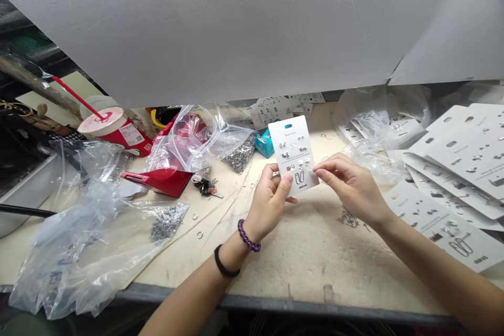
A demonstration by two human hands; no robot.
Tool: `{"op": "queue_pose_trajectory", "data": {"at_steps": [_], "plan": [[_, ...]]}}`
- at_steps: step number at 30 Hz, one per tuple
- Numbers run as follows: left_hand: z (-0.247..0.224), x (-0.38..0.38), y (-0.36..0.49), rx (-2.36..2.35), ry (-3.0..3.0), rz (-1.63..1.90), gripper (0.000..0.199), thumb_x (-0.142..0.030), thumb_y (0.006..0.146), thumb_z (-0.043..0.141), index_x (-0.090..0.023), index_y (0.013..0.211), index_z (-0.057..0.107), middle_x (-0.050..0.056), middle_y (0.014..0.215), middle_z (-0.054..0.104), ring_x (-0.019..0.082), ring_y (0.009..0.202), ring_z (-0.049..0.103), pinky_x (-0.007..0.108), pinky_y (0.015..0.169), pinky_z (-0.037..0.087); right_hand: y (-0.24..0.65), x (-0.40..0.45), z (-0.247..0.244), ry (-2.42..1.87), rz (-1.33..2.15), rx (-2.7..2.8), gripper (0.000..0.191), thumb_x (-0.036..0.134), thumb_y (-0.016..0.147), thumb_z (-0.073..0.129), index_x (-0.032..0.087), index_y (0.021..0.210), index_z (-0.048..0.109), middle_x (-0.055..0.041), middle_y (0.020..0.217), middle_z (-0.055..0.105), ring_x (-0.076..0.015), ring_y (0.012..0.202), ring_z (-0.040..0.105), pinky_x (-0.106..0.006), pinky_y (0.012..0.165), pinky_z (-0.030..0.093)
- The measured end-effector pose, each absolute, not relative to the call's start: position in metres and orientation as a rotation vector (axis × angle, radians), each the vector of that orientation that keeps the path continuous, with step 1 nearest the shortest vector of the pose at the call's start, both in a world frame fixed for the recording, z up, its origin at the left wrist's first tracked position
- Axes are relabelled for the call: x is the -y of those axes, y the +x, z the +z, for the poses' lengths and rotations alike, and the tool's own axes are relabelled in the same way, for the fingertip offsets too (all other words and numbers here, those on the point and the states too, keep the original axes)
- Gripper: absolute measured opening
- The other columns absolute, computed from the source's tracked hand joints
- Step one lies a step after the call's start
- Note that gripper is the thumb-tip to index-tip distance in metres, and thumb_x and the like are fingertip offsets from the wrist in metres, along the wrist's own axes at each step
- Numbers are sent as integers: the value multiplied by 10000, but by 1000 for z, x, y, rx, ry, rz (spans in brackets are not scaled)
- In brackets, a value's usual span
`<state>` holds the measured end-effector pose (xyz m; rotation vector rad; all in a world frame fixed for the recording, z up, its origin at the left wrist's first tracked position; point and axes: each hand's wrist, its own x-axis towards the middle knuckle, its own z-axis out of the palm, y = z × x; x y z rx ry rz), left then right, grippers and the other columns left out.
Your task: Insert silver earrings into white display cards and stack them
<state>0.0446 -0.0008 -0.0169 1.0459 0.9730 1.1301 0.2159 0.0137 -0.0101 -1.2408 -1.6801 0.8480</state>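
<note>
Over to the left of the hands [268, 202], a red lidded drink cup [116, 134] with its straw, a red plastic piece [157, 181], crumpled plastic bags [79, 231]!

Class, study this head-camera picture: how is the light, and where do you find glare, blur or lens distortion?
Head view: the light is soft and even; glare streaks the crumpled clear plastic bag; the white rectangular earring card looks sharp, without visible motion blur; wide-angle distortion seems to bow the dark metal table edge along the bottom.
</note>
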Motion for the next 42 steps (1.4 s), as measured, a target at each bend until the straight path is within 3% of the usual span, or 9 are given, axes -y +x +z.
{"op": "queue_pose_trajectory", "data": {"at_steps": [12, 17, 21, 28, 37, 42], "plan": [[-19, 2, 45, -998, 1106, 1075, 267, -361, 830, 533, -167, 985, 436, 79, 945, 643, 186, 841, 624, 222, 552, 533, 212, -11, -22, -1289, 595, 1714, 140, 298, 846, 530, 178, 801, 585, -37, 796, 532, -127, 689, 493, -267, 586, 429], [-20, 2, 45, -983, 1133, 1073, 284, -386, 838, 510, -168, 998, 420, 80, 942, 634, 191, 840, 620, 235, 548, 533, 215, -16, -27, -1253, 1057, 1423, 289, 436, 813, 542, 168, 920, 563, -37, 820, 566, -122, 691, 525, -266, 598, 469], [-21, 1, 44, -1046, 1140, 1014, 292, -414, 862, 448, -169, 1012, 397, 103, 1043, 598, 196, 867, 613, 265, 566, 530, 217, -14, -23, -1187, 1363, 1348, 256, 408, 778, 595, 168, 865, 612, -36, 809, 609, -126, 736, 568, -257, 655, 495], [-27, 0, 44, -1076, 1162, 1102, 532, -325, 666, 734, -163, 1025, 377, 106, 1091, 557, 219, 1013, 558, 352, 841, 474, 206, -4, -18, -1167, 1304, 1364, 168, 331, 753, 630, 170, 804, 630, -26, 749, 636, -121, 681, 588, -249, 634, 505], [-18, -3, 45, -1051, 1067, 1161, 525, -246, 634, 756, -152, 1035, 430, 77, 1013, 604, 190, 916, 599, 289, 777, 480, 197, 7, -19, -1199, 1147, 1496, 184, 326, 799, 576, 161, 860, 630, -46, 829, 661, -132, 740, 609, -258, 656, 511], [-19, -3, 44, -1036, 1032, 1214, 514, -247, 639, 751, -150, 1043, 447, 82, 998, 619, 192, 887, 602, 290, 751, 489, 192, 4, -10, -1187, 1182, 1465, 189, 340, 786, 589, 154, 803, 619, -30, 734, 643, -118, 658, 601, -241, 604, 508]]}}
